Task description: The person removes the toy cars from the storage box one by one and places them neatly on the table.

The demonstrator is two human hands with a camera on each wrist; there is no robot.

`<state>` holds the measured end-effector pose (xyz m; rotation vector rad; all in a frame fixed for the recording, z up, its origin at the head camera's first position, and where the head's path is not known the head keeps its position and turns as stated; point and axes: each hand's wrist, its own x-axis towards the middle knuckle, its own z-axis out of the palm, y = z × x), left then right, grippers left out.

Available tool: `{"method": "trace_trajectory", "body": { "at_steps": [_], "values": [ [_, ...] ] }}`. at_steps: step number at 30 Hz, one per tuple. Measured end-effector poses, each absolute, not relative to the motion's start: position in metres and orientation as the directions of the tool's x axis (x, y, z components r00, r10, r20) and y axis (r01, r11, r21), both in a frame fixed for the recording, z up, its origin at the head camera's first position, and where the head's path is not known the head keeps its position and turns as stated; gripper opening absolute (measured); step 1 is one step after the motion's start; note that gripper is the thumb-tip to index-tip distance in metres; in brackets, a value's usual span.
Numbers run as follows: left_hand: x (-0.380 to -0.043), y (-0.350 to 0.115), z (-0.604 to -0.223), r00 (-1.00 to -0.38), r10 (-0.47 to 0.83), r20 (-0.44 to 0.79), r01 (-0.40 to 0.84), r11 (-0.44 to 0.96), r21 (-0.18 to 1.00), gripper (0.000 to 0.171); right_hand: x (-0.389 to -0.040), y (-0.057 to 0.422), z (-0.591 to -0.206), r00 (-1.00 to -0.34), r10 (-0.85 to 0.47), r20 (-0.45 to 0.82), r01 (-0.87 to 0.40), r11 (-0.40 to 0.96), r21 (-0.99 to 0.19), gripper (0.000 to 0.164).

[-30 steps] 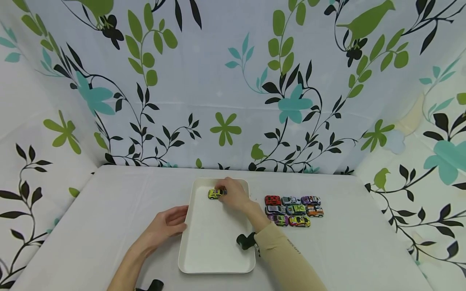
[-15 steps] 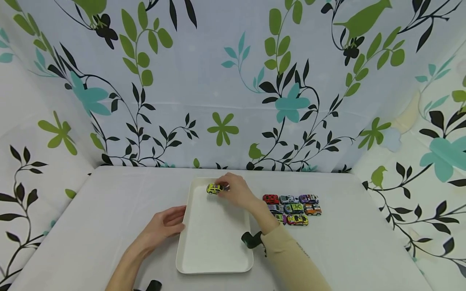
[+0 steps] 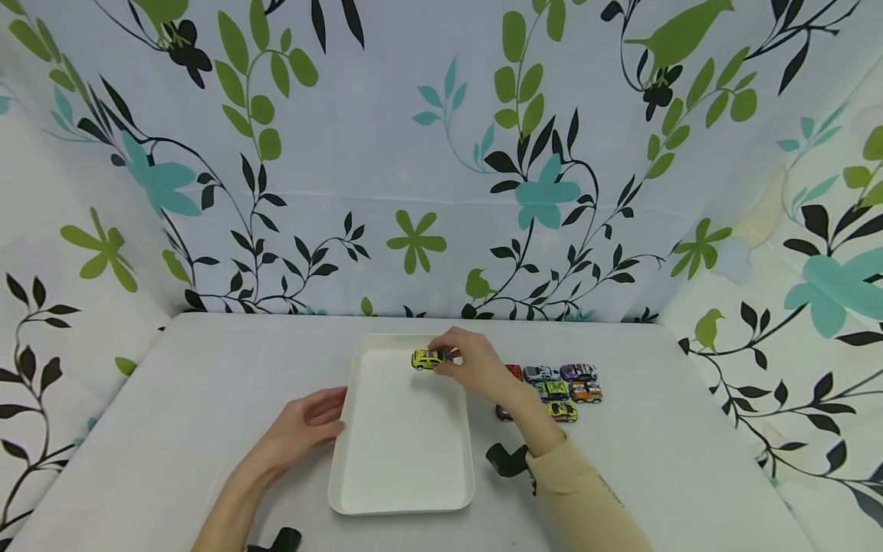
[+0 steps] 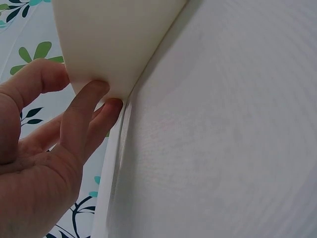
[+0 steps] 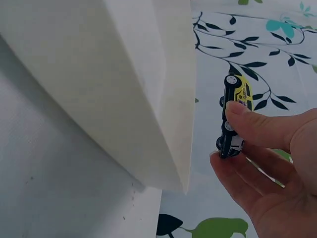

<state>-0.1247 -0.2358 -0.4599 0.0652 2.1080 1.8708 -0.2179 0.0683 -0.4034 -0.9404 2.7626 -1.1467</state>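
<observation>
My right hand (image 3: 478,366) pinches a yellow toy car (image 3: 427,359) above the far right corner of a white tray (image 3: 400,460). In the right wrist view, the thumb lies across the toy car (image 5: 232,119), which shows its dark underside and wheels; fingers support its lower end. At the tray's left side, my left hand (image 3: 306,425) rests with its fingertips against the outer wall. The left wrist view shows those fingers (image 4: 84,109) touching the tray wall (image 4: 114,44). The tray's visible inside holds nothing.
Right of the tray, several toy cars stand close together in rows, among them a purple car (image 3: 578,372), an orange car (image 3: 586,392) and a yellow car (image 3: 562,412). My right forearm hides part of the group. Patterned cloth (image 3: 386,161) walls the white table.
My right hand has lifted the yellow toy car from the tray and carried it rightward toward the tray's edge. My left hand stays against the tray. The head view has shifted slightly.
</observation>
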Motion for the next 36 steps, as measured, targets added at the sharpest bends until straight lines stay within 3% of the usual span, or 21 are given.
{"method": "trace_trajectory", "body": {
  "at_steps": [11,36],
  "values": [
    [-0.125,-0.238,-0.461,-0.948,0.245,-0.203,-0.169,0.154,0.974,0.066,-0.208,0.106,-0.408,-0.811,-0.527,0.255,-0.554,0.548,-0.627,0.032],
    [-0.124,-0.235,-0.456,-0.944,0.26,-0.203,-0.164,0.164,0.973,0.066,-0.177,0.187,-0.42,-0.872,-0.408,0.271,-0.485,0.635,-0.602,0.031]
  ]
}}
